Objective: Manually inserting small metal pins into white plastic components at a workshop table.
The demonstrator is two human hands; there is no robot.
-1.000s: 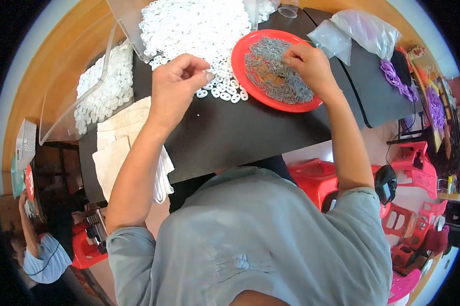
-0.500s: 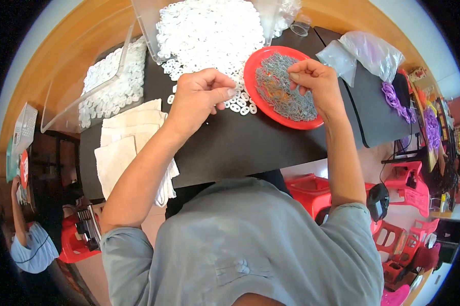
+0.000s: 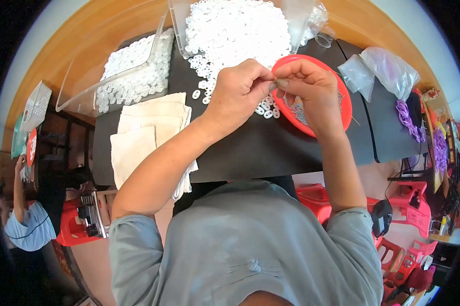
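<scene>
My left hand point(image 3: 243, 92) and my right hand point(image 3: 314, 94) meet fingertip to fingertip over the left edge of a red plate point(image 3: 346, 109). Both are closed in a pinch, and whatever lies between the fingers is too small and covered to make out. Small grey, thin metal-looking pieces point(image 3: 298, 109) fill the plate, largely hidden under my right hand. Just below the fingertips lie several white oval pieces with two holes point(image 3: 267, 108). They spill from a big white heap point(image 3: 240, 35) at the mouth of a clear bin point(image 3: 178, 25).
Another clear bin point(image 3: 77, 97) with white pieces stands at the left, behind folded cream cloths point(image 3: 133, 155). Clear plastic bags point(image 3: 391, 71) and purple cord point(image 3: 407, 120) lie at the right. A red stool point(image 3: 311, 199) is under the table edge. Another person point(image 3: 31, 224) works far left.
My hands were apart, the left near the white pieces and the right above the plate. Now their fingertips have come together. The whole view has shifted a little.
</scene>
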